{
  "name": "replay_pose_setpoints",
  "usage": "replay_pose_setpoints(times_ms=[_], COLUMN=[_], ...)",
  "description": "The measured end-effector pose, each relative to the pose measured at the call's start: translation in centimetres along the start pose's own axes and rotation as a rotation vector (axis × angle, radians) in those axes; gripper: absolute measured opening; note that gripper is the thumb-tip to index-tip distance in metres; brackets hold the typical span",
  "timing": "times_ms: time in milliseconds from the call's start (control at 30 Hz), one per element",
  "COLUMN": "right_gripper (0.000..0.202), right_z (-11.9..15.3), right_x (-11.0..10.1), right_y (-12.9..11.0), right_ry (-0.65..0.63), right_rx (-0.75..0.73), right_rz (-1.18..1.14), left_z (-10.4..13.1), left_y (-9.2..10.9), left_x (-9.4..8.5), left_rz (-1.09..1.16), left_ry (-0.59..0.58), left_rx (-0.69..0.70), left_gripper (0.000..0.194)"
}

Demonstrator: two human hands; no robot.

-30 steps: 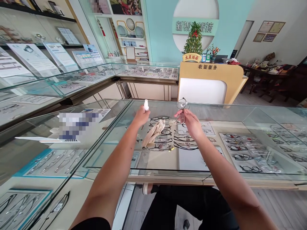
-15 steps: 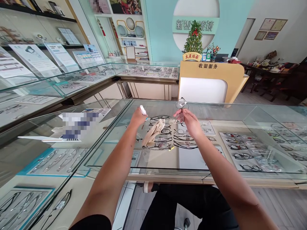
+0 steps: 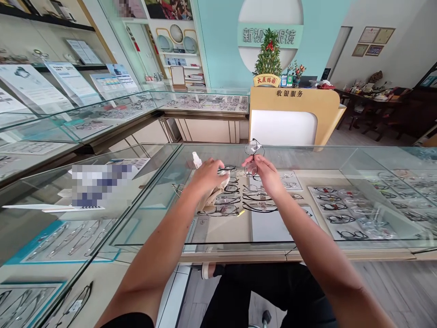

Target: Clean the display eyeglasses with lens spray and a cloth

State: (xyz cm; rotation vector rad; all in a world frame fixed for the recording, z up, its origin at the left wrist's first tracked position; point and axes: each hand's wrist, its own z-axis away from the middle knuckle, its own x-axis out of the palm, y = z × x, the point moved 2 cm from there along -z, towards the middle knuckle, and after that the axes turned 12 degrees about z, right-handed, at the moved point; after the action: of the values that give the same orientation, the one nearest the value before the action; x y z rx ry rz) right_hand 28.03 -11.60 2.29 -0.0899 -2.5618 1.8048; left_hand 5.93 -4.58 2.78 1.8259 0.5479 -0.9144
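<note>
My right hand grips a pair of thin dark-rimmed eyeglasses at the middle, turned on end so that one lens is above the fingers and the other below. A small white tag shows on the upper lens. My left hand is empty, its fingers apart and curved over a beige cloth. Whether the fingertips touch the cloth is hard to see. Just behind that hand stands a white spray bottle on the glass counter, its lower part hidden by the hand.
Several eyeglasses lie in rows inside the glass showcase before me. More frames rest on a tray to the right. Papers lie on the left counter. A wooden cashier desk stands beyond.
My left hand has let go of the spray bottle, which now stands on the counter, and has moved right, over the cloth. My right hand still holds the eyeglasses. The view has shifted slightly.
</note>
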Motion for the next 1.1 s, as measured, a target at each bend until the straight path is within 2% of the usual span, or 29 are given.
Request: replay_pose_setpoints(times_ms=[67,133,300,467,600,667,767,933,1000,1100], right_gripper=[0.04,0.04,0.041,0.042,0.039,0.038,0.039,0.041,0.041,0.041], right_z=[0.0,0.1,0.1,0.1,0.1,0.1,0.1,0.0,0.0,0.2], right_x=[0.0,-0.1,-0.1,-0.1,-0.1,-0.1,-0.1,-0.1,0.0,0.3], right_y=[0.0,0.0,0.1,0.0,0.0,0.0,0.1,0.3,0.3,0.0], right_ry=[0.002,0.001,-0.004,-0.001,-0.003,-0.002,-0.001,-0.022,-0.037,-0.078], right_rx=[-0.003,-0.009,-0.01,0.0,-0.006,-0.006,-0.002,0.008,0.014,0.019], right_rz=[0.011,0.008,0.018,0.039,0.019,0.014,0.023,0.029,0.029,0.017], left_z=[0.0,0.0,-0.7,-1.1,-1.0,-1.1,-1.2,-1.2,-1.1,-0.9], left_y=[-0.2,-0.6,-1.6,-2.4,-2.1,-2.0,-1.5,0.1,0.7,1.3], left_x=[0.8,1.2,1.3,1.4,0.6,0.0,-0.9,-1.1,-1.1,-1.2], left_rz=[-0.079,-0.103,-0.079,-0.034,0.011,0.149,0.49,1.139,1.265,1.363], left_ry=[-0.099,-0.133,-0.088,-0.07,-0.035,0.009,0.069,-0.006,0.025,0.102], left_rx=[-0.048,-0.085,-0.137,-0.162,-0.172,-0.187,-0.2,-0.205,-0.164,-0.074], left_gripper=[0.029,0.026,0.012,0.02,0.022,0.024,0.033,0.056,0.058,0.051])
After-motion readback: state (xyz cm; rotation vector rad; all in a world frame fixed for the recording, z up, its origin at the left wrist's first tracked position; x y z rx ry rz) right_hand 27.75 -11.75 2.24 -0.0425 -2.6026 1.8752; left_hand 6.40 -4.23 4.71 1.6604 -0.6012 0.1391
